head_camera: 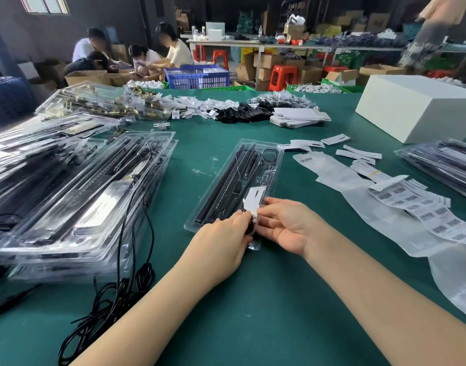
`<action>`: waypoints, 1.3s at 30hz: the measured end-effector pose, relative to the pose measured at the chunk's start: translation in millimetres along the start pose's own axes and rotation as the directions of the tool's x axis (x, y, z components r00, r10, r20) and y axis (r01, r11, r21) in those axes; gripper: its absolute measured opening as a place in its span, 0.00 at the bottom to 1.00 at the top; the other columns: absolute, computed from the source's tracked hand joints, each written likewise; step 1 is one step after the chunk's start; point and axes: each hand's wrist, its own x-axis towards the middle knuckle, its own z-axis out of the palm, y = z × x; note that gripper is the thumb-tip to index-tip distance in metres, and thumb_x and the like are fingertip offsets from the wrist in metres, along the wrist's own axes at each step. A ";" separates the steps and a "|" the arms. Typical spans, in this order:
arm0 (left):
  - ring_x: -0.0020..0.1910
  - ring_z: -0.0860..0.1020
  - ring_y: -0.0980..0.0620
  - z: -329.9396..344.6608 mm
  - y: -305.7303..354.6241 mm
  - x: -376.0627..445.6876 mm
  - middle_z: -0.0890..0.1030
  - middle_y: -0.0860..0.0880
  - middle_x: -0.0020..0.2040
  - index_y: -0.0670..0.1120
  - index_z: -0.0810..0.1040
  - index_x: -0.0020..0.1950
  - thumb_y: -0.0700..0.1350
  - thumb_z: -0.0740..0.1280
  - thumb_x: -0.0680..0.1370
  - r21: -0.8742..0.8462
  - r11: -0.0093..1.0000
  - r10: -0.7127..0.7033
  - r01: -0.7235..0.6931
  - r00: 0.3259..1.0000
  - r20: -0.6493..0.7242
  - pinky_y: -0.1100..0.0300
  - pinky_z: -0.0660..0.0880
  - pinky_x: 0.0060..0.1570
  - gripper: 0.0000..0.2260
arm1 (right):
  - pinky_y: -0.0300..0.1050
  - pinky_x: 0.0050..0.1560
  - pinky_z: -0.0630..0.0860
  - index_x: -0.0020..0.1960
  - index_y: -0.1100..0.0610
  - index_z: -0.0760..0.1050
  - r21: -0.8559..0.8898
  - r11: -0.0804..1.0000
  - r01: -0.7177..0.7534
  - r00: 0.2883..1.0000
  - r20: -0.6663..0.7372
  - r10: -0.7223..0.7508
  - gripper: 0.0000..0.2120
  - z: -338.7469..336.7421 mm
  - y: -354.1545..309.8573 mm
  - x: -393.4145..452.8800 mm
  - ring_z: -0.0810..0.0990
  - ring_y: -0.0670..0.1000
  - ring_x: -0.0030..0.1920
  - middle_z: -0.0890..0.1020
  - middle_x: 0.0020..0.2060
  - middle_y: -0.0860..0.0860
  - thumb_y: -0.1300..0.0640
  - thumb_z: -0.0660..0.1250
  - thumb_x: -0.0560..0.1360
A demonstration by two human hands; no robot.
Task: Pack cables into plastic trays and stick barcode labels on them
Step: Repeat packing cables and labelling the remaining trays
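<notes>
Head view, frame centre: left hand [226,235] and right hand [287,223] pinch a small white card tag [253,199] over the clear plastic tray [275,165]; loose pinching could skew it.

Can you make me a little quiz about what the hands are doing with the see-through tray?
1. True or false: both hands work at the near end of the clear tray.
2. The barcode label strip lies on which side of the tray? A) left B) right
3. What colour is the table cover?

Key: 1 true. 2 B. 3 green.
</notes>
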 end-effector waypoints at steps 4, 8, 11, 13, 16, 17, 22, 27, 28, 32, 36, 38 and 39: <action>0.54 0.77 0.47 2.4 -4.5 -0.3 0.73 0.56 0.61 0.51 0.65 0.67 0.51 0.58 0.81 -0.050 0.999 0.009 -0.010 1.000 -0.011 0.56 0.70 0.44 0.16 | 0.44 0.31 0.80 0.67 0.65 0.67 0.090 0.996 -0.002 1.000 0.006 0.001 0.22 0.6 0.4 1.5 0.80 0.56 0.38 0.79 0.43 0.64 0.77 0.58 0.75; 0.59 0.75 0.53 4.8 -8.1 0.5 0.71 0.58 0.64 0.53 0.64 0.72 0.51 0.59 0.80 -0.093 0.995 0.017 -0.021 0.999 -0.043 0.60 0.70 0.47 0.20 | 0.41 0.33 0.80 0.61 0.64 0.71 0.139 0.990 0.034 0.999 -0.016 -0.032 0.18 2.0 4.8 4.5 0.80 0.55 0.38 0.80 0.41 0.61 0.78 0.59 0.74; 0.58 0.75 0.52 6.6 -8.5 -0.4 0.73 0.57 0.62 0.52 0.67 0.68 0.51 0.61 0.79 -0.140 0.990 -0.017 0.007 0.998 -0.068 0.60 0.70 0.48 0.18 | 0.38 0.33 0.80 0.56 0.64 0.74 0.134 0.991 0.027 1.000 -0.017 -0.025 0.16 2.5 5.9 5.1 0.80 0.53 0.39 0.80 0.41 0.59 0.78 0.59 0.74; 0.55 0.77 0.51 7.1 -8.9 -1.4 0.76 0.55 0.58 0.51 0.68 0.64 0.52 0.63 0.78 -0.190 0.980 -0.079 0.058 0.991 -0.103 0.62 0.66 0.43 0.16 | 0.38 0.32 0.79 0.48 0.62 0.75 0.124 0.992 0.014 1.000 -0.011 -0.013 0.13 0.9 4.5 4.6 0.81 0.52 0.37 0.81 0.38 0.58 0.77 0.59 0.75; 0.55 0.79 0.50 6.5 -9.8 -1.3 0.80 0.53 0.54 0.49 0.64 0.61 0.53 0.67 0.76 -0.287 0.951 -0.153 0.116 0.982 -0.110 0.57 0.72 0.47 0.19 | 0.41 0.30 0.81 0.48 0.62 0.76 0.100 0.995 -0.009 1.000 0.025 0.006 0.12 -2.4 1.3 3.5 0.83 0.51 0.30 0.83 0.35 0.57 0.75 0.58 0.77; 0.54 0.80 0.50 5.7 -9.3 -1.0 0.80 0.52 0.53 0.49 0.63 0.61 0.52 0.68 0.75 -0.315 0.941 -0.164 0.124 0.981 -0.103 0.54 0.75 0.48 0.20 | 0.43 0.29 0.81 0.51 0.63 0.75 0.097 0.995 -0.015 0.999 0.043 0.011 0.12 -2.7 1.0 2.8 0.83 0.51 0.30 0.83 0.38 0.58 0.75 0.57 0.77; 0.51 0.81 0.45 4.7 -8.1 -1.8 0.82 0.52 0.53 0.51 0.59 0.62 0.51 0.67 0.76 -0.313 0.941 -0.164 0.125 0.981 -0.101 0.51 0.76 0.47 0.21 | 0.45 0.34 0.82 0.53 0.63 0.73 0.093 0.995 -0.019 0.999 0.046 0.015 0.14 -2.2 -1.1 2.4 0.82 0.53 0.33 0.81 0.41 0.59 0.76 0.56 0.76; 0.51 0.80 0.43 8.0 -7.9 -0.4 0.81 0.49 0.52 0.49 0.64 0.63 0.51 0.61 0.79 -0.219 0.970 -0.132 0.103 0.984 -0.118 0.54 0.73 0.44 0.15 | 0.39 0.38 0.81 0.59 0.63 0.75 0.031 0.999 -0.013 0.998 0.060 0.012 0.21 -7.6 0.2 0.7 0.82 0.52 0.41 0.83 0.44 0.58 0.77 0.53 0.74; 0.49 0.79 0.43 8.3 -7.6 0.4 0.81 0.49 0.51 0.49 0.64 0.63 0.51 0.60 0.80 -0.188 0.977 -0.121 0.097 0.985 -0.122 0.54 0.71 0.42 0.14 | 0.37 0.36 0.81 0.62 0.63 0.74 -0.013 1.000 -0.002 0.999 0.047 0.003 0.20 -6.8 1.3 0.3 0.82 0.50 0.39 0.83 0.42 0.57 0.76 0.56 0.75; 0.50 0.78 0.44 8.6 -6.4 2.0 0.80 0.49 0.53 0.50 0.66 0.64 0.50 0.57 0.81 -0.146 0.985 -0.106 0.088 0.987 -0.120 0.54 0.69 0.43 0.13 | 0.38 0.29 0.79 0.55 0.62 0.75 -0.080 0.996 0.030 0.999 -0.041 -0.034 0.11 -2.9 1.6 3.9 0.83 0.48 0.29 0.84 0.30 0.54 0.72 0.63 0.76; 0.51 0.78 0.44 9.5 -6.0 2.8 0.80 0.49 0.54 0.50 0.67 0.64 0.50 0.57 0.81 -0.142 0.986 -0.104 0.086 0.987 -0.123 0.55 0.68 0.43 0.13 | 0.37 0.26 0.78 0.41 0.60 0.74 -0.162 0.984 0.080 0.986 -0.129 -0.101 0.10 -0.1 2.8 7.3 0.81 0.46 0.26 0.82 0.24 0.51 0.74 0.66 0.73; 0.49 0.79 0.44 9.7 -5.7 2.5 0.80 0.49 0.52 0.50 0.66 0.64 0.51 0.57 0.81 -0.140 0.987 -0.102 0.084 0.987 -0.127 0.55 0.68 0.41 0.12 | 0.37 0.26 0.77 0.41 0.60 0.75 -0.193 0.976 0.101 0.980 -0.148 -0.130 0.11 -1.9 2.0 7.2 0.81 0.46 0.26 0.82 0.25 0.51 0.75 0.66 0.72; 0.48 0.79 0.43 9.6 -5.5 2.3 0.80 0.49 0.51 0.50 0.66 0.64 0.51 0.57 0.81 -0.137 0.987 -0.102 0.085 0.986 -0.130 0.55 0.67 0.41 0.12 | 0.37 0.26 0.77 0.42 0.60 0.76 -0.200 0.974 0.108 0.978 -0.155 -0.140 0.11 -4.2 0.4 6.8 0.82 0.46 0.26 0.83 0.26 0.52 0.75 0.66 0.72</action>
